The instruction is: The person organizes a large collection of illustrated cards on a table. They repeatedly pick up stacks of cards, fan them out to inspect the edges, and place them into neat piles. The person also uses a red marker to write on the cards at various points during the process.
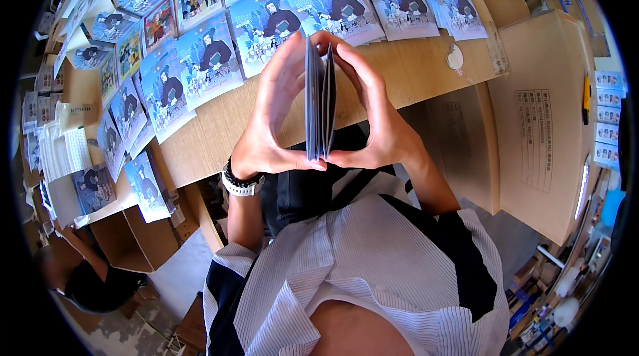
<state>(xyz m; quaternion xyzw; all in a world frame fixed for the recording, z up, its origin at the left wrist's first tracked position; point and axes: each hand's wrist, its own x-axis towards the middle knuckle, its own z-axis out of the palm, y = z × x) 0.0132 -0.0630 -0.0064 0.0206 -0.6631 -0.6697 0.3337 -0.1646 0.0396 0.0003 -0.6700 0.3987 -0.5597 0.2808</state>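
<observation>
Upright between my two hands is a small stack of thin cards [313, 103], seen edge-on, with narrow gaps between some of them. My left hand [266, 113] curves round the left side, its fingertips at the far edge and its thumb at the near edge. On the other side my right hand [381, 113] grips the same stack in a matching curve. The card faces are turned sideways, so I cannot make out their print. Just beyond my fingers, blue illustrated booklets or packets [263, 26] lie in overlapping rows on the wooden table [219, 133].
Large cardboard boxes [542, 123] stand right of the table, and an open carton [136, 236] sits below its left end. A round white sticker or tag [454, 56] lies near the right corner. At the lower left, a person in dark clothing [100, 283] is close by.
</observation>
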